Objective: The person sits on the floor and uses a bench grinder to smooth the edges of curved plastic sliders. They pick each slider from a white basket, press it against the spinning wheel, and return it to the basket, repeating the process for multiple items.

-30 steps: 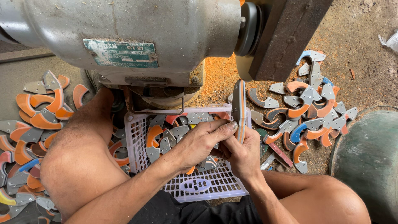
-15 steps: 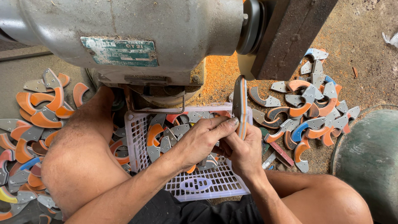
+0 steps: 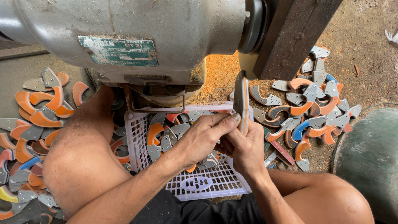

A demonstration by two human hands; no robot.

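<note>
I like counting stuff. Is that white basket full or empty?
Partly full: the white basket holds curved pieces at its far end; bare grid shows near the person.

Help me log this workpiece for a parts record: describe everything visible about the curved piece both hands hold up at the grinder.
The curved piece is seen edge-on: a thin sandwich of grey metal with orange and pale layers, like the orange-and-grey handle pieces lying around. It stands roughly upright, its top just under the grinder's wheel end; whether they touch cannot be told. The left hand pinches its lower edge with the fingertips, and the right hand supports it from below, above the white plastic basket.
</note>
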